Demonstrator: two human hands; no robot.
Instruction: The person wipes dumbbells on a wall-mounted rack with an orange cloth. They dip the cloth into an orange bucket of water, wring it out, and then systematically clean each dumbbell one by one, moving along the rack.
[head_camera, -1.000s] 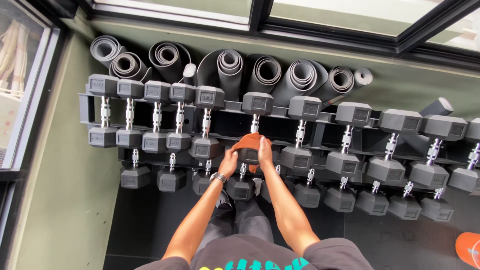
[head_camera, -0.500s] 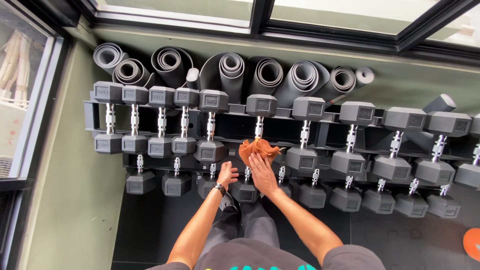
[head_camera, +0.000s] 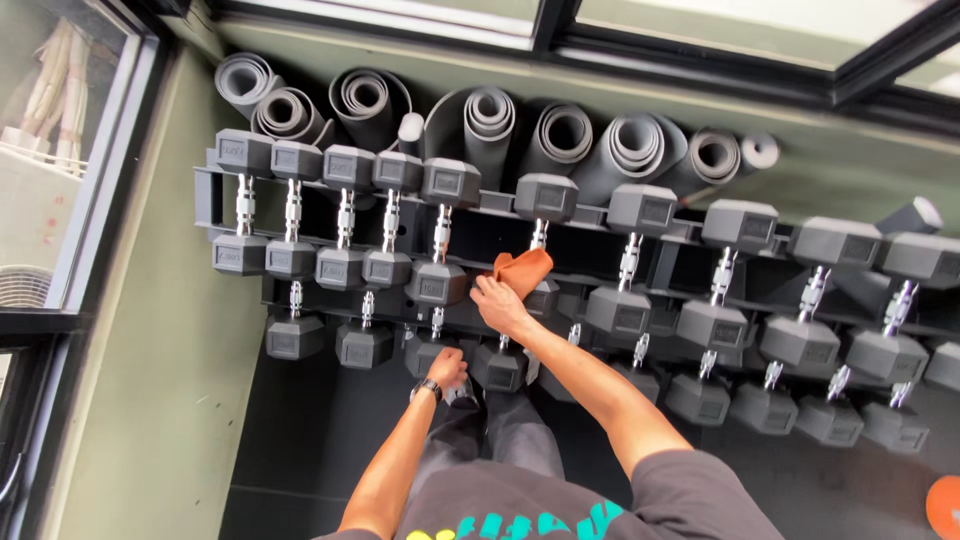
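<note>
My right hand (head_camera: 497, 303) grips an orange cloth (head_camera: 524, 269) and presses it against the near head of a black hex dumbbell (head_camera: 541, 243) on the upper tier of the rack (head_camera: 676, 255). My left hand (head_camera: 446, 368), with a watch on its wrist, rests lower down on the head of a dumbbell (head_camera: 432, 352) on the bottom tier; its fingers curl over it. Both arms reach forward from my grey shirt.
Two tiers of black hex dumbbells with chrome handles run across the rack, growing larger to the right. Rolled grey mats (head_camera: 489, 121) stand behind against the green wall. A window (head_camera: 60, 160) is at left, and an orange object (head_camera: 944, 507) lies on the dark floor at right.
My right hand carried the orange cloth up and left along the upper dumbbell. My left hand dropped from beside it to a bottom-tier dumbbell. The view shifted right.
</note>
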